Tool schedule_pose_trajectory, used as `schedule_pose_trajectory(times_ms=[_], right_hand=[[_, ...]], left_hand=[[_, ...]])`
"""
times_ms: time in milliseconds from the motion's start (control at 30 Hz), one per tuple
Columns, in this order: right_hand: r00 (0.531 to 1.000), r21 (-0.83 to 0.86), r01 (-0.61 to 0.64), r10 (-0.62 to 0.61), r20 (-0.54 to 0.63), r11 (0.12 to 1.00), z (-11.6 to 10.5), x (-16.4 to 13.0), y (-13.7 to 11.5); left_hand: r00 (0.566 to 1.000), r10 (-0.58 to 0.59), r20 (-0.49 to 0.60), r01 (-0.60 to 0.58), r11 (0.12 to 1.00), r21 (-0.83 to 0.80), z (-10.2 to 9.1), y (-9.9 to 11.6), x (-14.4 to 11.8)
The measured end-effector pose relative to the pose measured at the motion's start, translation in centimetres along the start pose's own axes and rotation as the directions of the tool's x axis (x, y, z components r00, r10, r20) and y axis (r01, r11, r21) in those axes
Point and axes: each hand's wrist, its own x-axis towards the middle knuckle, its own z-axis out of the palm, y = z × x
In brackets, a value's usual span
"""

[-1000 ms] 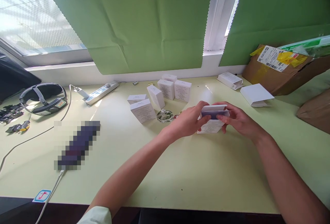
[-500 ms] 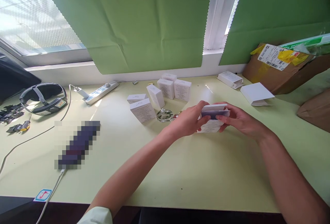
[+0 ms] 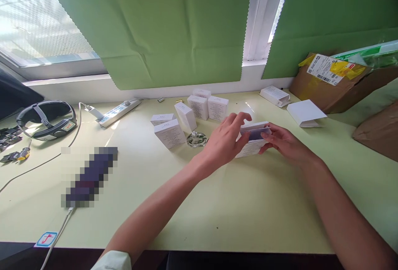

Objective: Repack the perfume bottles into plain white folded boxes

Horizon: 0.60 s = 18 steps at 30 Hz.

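Note:
A white carton (image 3: 249, 150) with fine print on its side stands tilted on the table, its top open and a dark grey inside showing. My right hand (image 3: 282, 141) grips its right end, thumb at the opening and fingers round the side. At the left end is my left hand (image 3: 225, 137), fingers spread and raised over the carton, thumb close to its upper edge. Just left of that hand lies a clear glass object (image 3: 197, 139), its kind unclear. Several closed white cartons stand behind it, among them a front one (image 3: 170, 134) and a rear one (image 3: 218, 109).
To the right lie an opened white carton (image 3: 275, 95), a folded white card piece (image 3: 306, 112) and a taped brown box (image 3: 329, 81). Leftward are a power strip (image 3: 120, 113), a headset (image 3: 46, 121), a blurred dark device (image 3: 90, 179) and a white cable (image 3: 57, 237).
My left fingers have lifted off the carton and spread apart. The carton now tilts more, with my right hand still gripping it. The whole view has shifted slightly.

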Motion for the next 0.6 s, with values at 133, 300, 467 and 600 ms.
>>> schedule_pose_trajectory(times_ms=[133, 300, 467, 600], right_hand=[[0.999, -0.019, -0.003, 0.003, 0.033, 1.0, -0.3, 0.4, 0.9], [0.988, -0.164, -0.105, 0.122, 0.098, 0.981, -0.1, 0.8, 1.7], [0.991, -0.194, -0.105, 0.119, 0.059, 0.975, 0.3, 1.0, 1.9], [0.993, -0.203, -0.105, 0.115, 0.035, 0.974, 0.3, 0.9, 2.0]], left_hand=[[0.987, 0.159, 0.002, -0.158, 0.983, 0.089, 0.1, -0.3, 0.1], [0.993, 0.112, 0.048, -0.117, 0.986, 0.118, 0.2, -0.7, 0.3], [0.983, 0.171, 0.061, -0.176, 0.981, 0.084, -0.6, -0.6, 0.3], [0.965, 0.221, 0.139, -0.238, 0.964, 0.122, -1.0, -0.7, 0.3]])
